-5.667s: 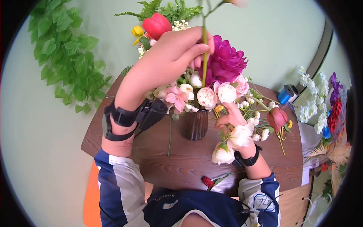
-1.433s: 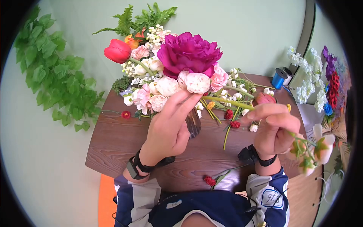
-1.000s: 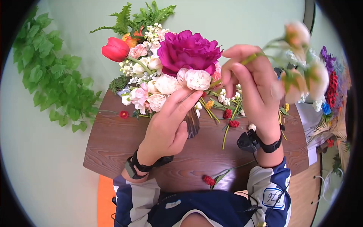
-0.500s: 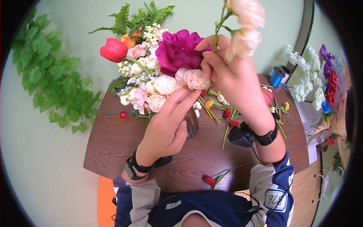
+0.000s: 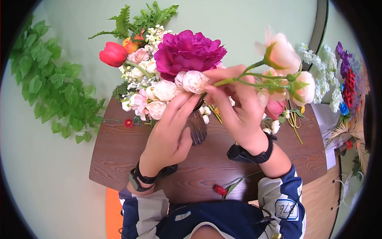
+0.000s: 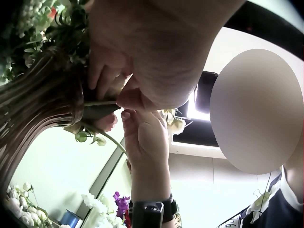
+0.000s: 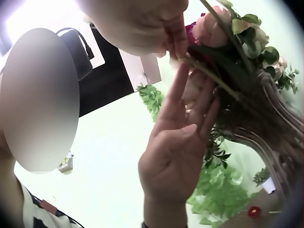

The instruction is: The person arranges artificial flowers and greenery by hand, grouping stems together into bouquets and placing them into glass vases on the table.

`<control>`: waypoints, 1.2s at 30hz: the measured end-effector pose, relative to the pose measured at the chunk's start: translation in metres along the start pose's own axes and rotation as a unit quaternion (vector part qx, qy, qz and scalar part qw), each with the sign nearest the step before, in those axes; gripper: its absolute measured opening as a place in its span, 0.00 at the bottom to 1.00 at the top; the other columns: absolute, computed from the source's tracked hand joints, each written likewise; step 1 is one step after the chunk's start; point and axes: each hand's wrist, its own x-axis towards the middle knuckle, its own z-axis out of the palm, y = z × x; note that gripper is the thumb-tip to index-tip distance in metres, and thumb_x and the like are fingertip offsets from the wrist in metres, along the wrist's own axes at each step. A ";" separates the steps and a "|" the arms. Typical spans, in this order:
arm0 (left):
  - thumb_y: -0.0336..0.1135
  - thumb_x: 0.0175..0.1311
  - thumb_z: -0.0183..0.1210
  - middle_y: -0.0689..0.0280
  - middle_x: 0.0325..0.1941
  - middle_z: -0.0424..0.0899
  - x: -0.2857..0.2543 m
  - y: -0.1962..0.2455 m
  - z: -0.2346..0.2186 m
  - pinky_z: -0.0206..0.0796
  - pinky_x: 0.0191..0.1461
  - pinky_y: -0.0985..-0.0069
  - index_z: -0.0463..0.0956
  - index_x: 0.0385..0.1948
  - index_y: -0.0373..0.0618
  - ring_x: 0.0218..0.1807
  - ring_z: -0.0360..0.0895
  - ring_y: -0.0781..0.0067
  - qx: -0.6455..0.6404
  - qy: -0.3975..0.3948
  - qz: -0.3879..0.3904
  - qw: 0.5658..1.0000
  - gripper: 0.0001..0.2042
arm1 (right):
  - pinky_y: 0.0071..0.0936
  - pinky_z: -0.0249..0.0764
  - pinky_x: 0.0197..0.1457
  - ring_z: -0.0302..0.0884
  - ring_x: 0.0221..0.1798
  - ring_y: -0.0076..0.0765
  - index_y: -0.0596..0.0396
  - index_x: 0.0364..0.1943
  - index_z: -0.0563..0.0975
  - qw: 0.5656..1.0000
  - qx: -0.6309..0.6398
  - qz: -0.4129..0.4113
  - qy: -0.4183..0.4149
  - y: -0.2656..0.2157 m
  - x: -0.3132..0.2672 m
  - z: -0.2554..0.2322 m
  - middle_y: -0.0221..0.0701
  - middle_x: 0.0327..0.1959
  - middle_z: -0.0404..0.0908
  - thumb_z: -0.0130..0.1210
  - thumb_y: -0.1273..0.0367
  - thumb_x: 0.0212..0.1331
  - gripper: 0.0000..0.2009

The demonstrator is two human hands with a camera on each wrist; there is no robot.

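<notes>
My right hand (image 5: pixel 240 111) pinches the green stem (image 5: pixel 225 82) of a pale pink spray of blooms (image 5: pixel 283 57), its heads leaning out to the right. In the right wrist view that stem (image 7: pixel 213 78) slants down to the mouth of the ribbed brown vase (image 7: pixel 280 128). Fingers straight, my left hand (image 5: pixel 167 133) supports the pale blush flowers (image 5: pixel 195 82) at the front of the arrangement. A big magenta peony (image 5: pixel 190 55) stands above them, and a red tulip (image 5: pixel 113 54) juts out left. The vase seems tilted, its rim partly hidden by hands and petals.
On the wooden table (image 5: pixel 119 159) lie a red flower sprig (image 5: pixel 220 190) near the front edge, a small red bloom (image 5: pixel 128 123) at left and a dusky red tulip (image 5: pixel 275 108) at right. Green vines (image 5: pixel 51 87) hang at left; white flower stems (image 5: pixel 332 75) stand at right.
My left hand, earlier holding a stem above the vase, now lies against the front blooms. My right hand has swung the pale spray up and over, bringing its stem to the vase.
</notes>
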 end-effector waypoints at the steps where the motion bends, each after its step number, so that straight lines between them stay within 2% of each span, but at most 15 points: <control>1: 0.17 0.43 0.45 0.48 0.58 0.62 0.000 0.000 0.001 0.58 0.60 0.65 0.61 0.58 0.36 0.59 0.64 0.47 -0.003 0.001 -0.003 1.000 0.31 | 0.14 0.72 0.29 0.76 0.31 0.23 0.65 0.38 0.74 0.994 0.089 0.026 0.056 0.002 -0.005 0.003 0.38 0.40 0.75 0.49 0.85 0.52 0.09; 5: 0.18 0.43 0.46 0.47 0.58 0.62 -0.004 -0.001 0.003 0.60 0.58 0.65 0.60 0.58 0.35 0.57 0.65 0.46 0.016 -0.001 0.000 1.000 0.31 | 0.18 0.74 0.32 0.76 0.31 0.22 0.64 0.36 0.73 0.994 -0.002 0.093 -0.054 0.003 -0.002 -0.003 0.32 0.32 0.77 0.54 0.83 0.51 0.08; 8: 0.18 0.43 0.47 0.46 0.58 0.62 -0.008 -0.001 0.006 0.62 0.55 0.65 0.60 0.57 0.33 0.55 0.66 0.44 0.033 0.004 -0.033 0.999 0.30 | 0.16 0.72 0.37 0.75 0.33 0.23 0.60 0.35 0.74 0.986 -0.081 0.045 -0.136 0.012 -0.003 -0.003 0.29 0.31 0.77 0.58 0.81 0.48 0.09; 9: 0.18 0.43 0.47 0.46 0.58 0.62 -0.008 -0.003 0.005 0.63 0.54 0.65 0.60 0.56 0.33 0.54 0.67 0.43 0.034 -0.001 -0.022 0.999 0.30 | 0.16 0.71 0.40 0.73 0.33 0.24 0.59 0.34 0.75 0.994 -0.032 0.053 -0.086 0.031 -0.020 0.010 0.29 0.30 0.75 0.58 0.80 0.49 0.08; 13: 0.19 0.43 0.48 0.45 0.59 0.61 -0.004 0.000 0.006 0.64 0.53 0.65 0.60 0.55 0.33 0.54 0.67 0.44 0.036 0.001 0.008 0.999 0.29 | 0.16 0.66 0.38 0.68 0.38 0.24 0.55 0.34 0.76 0.980 0.104 0.133 -0.104 0.014 -0.016 -0.014 0.29 0.37 0.67 0.62 0.79 0.45 0.11; 15: 0.20 0.45 0.48 0.44 0.59 0.62 -0.005 0.000 0.008 0.57 0.59 0.64 0.62 0.54 0.32 0.58 0.62 0.42 0.001 -0.007 -0.022 1.000 0.27 | 0.19 0.66 0.42 0.67 0.42 0.26 0.53 0.37 0.76 0.986 -0.102 0.043 -0.124 0.010 -0.015 -0.014 0.29 0.39 0.64 0.62 0.80 0.43 0.15; 17: 0.21 0.46 0.49 0.42 0.58 0.62 -0.007 0.000 0.009 0.49 0.65 0.63 0.63 0.52 0.31 0.62 0.57 0.40 -0.034 -0.016 -0.049 0.998 0.25 | 0.23 0.66 0.38 0.68 0.36 0.31 0.55 0.32 0.76 0.992 -0.099 0.016 -0.082 0.009 -0.016 -0.012 0.31 0.33 0.67 0.61 0.77 0.38 0.12; 19: 0.20 0.43 0.48 0.46 0.60 0.60 -0.007 -0.001 0.009 0.65 0.51 0.65 0.59 0.56 0.33 0.54 0.67 0.44 0.053 -0.012 -0.012 0.998 0.29 | 0.27 0.66 0.33 0.69 0.31 0.37 0.56 0.26 0.76 0.994 -0.096 -0.013 -0.041 0.009 -0.015 -0.012 0.33 0.28 0.70 0.60 0.74 0.33 0.10; 23: 0.20 0.44 0.47 0.46 0.60 0.60 -0.006 -0.001 0.006 0.65 0.50 0.65 0.58 0.57 0.34 0.53 0.68 0.44 0.035 -0.037 -0.037 0.998 0.30 | 0.25 0.69 0.33 0.72 0.29 0.37 0.57 0.29 0.76 0.992 -0.088 -0.029 -0.090 0.012 -0.015 -0.014 0.34 0.28 0.73 0.60 0.75 0.33 0.13; 25: 0.20 0.44 0.48 0.46 0.61 0.59 -0.005 -0.003 0.007 0.66 0.50 0.65 0.58 0.57 0.34 0.53 0.68 0.44 0.038 -0.017 0.015 0.999 0.30 | 0.24 0.70 0.32 0.74 0.27 0.36 0.58 0.31 0.76 0.989 -0.082 -0.033 -0.115 0.014 -0.019 -0.012 0.35 0.28 0.74 0.60 0.76 0.33 0.14; 27: 0.20 0.43 0.48 0.47 0.61 0.59 -0.003 0.000 0.006 0.65 0.50 0.64 0.58 0.56 0.33 0.53 0.68 0.44 0.014 -0.017 -0.004 1.000 0.29 | 0.22 0.72 0.37 0.77 0.30 0.33 0.60 0.35 0.77 0.997 -0.062 -0.020 -0.050 0.022 -0.036 -0.001 0.35 0.32 0.78 0.59 0.76 0.38 0.14; 29: 0.20 0.44 0.48 0.47 0.60 0.59 -0.005 0.000 0.006 0.65 0.51 0.64 0.59 0.55 0.32 0.53 0.68 0.44 0.001 -0.018 -0.021 1.000 0.29 | 0.21 0.73 0.40 0.78 0.36 0.26 0.62 0.40 0.76 0.964 0.180 0.198 -0.010 0.028 -0.045 0.008 0.35 0.38 0.80 0.58 0.75 0.45 0.14; 30: 0.20 0.45 0.50 0.43 0.59 0.58 -0.007 -0.002 0.008 0.52 0.63 0.65 0.59 0.55 0.30 0.61 0.58 0.41 -0.045 -0.027 -0.049 0.997 0.28 | 0.20 0.73 0.42 0.76 0.38 0.22 0.64 0.43 0.75 0.973 0.166 0.157 -0.034 0.028 -0.043 0.006 0.33 0.39 0.80 0.55 0.75 0.49 0.15; 34: 0.21 0.45 0.50 0.43 0.60 0.57 -0.006 -0.001 0.010 0.52 0.63 0.64 0.57 0.55 0.29 0.62 0.57 0.41 -0.027 -0.023 -0.051 0.998 0.29 | 0.20 0.74 0.42 0.79 0.37 0.25 0.60 0.39 0.78 0.985 0.056 0.155 -0.044 0.035 -0.052 0.010 0.33 0.37 0.81 0.60 0.77 0.46 0.13; 36: 0.21 0.44 0.49 0.46 0.62 0.55 -0.005 -0.001 0.009 0.61 0.55 0.63 0.58 0.55 0.31 0.57 0.63 0.43 0.008 -0.019 -0.035 0.999 0.29 | 0.19 0.74 0.42 0.79 0.37 0.24 0.59 0.38 0.78 0.985 0.047 0.159 -0.040 0.029 -0.048 0.009 0.32 0.36 0.82 0.61 0.77 0.45 0.12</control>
